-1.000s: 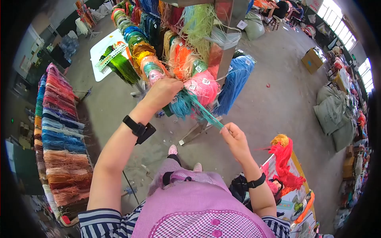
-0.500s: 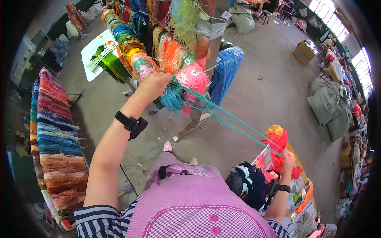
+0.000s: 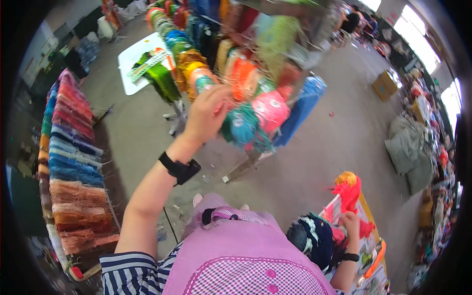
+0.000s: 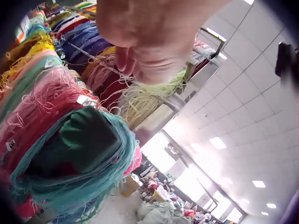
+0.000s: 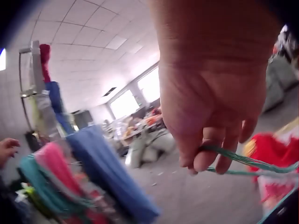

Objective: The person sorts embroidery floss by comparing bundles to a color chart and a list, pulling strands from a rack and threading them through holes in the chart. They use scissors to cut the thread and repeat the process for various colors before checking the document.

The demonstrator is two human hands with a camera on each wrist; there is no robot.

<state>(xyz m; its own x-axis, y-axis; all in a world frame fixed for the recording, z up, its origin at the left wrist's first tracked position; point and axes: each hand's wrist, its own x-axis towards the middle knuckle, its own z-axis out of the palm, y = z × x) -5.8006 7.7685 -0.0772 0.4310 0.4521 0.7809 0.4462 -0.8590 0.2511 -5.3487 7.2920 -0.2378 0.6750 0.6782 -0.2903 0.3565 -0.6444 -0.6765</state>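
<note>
Teal thread strands (image 5: 252, 162) run from between the thumb and fingers of my right hand (image 3: 350, 223), which pinches them beside red yarn (image 3: 349, 194) on the side table. My left hand (image 3: 209, 113) is raised at the end of the thread rack, fingers loosely bent and nothing in them. In the left wrist view it hangs above a teal skein (image 4: 105, 186) looped over the rack's end. Next to that skein are a pink skein (image 3: 271, 110) with a paper tag and a long blue skein (image 3: 302, 110).
A dark yarn bundle (image 3: 314, 241) with pale streaks lies by my right forearm. At the left stands a long rack of coloured skeins (image 3: 76, 167). A white board (image 3: 130, 73) is behind the thread rack. Grey sacks (image 3: 408, 152) and a cardboard box (image 3: 384, 86) stand along the right.
My right hand has drawn the teal strands off the rack, right and down to the side table. My left hand has let go of the skein and lifted slightly. The head view has shifted.
</note>
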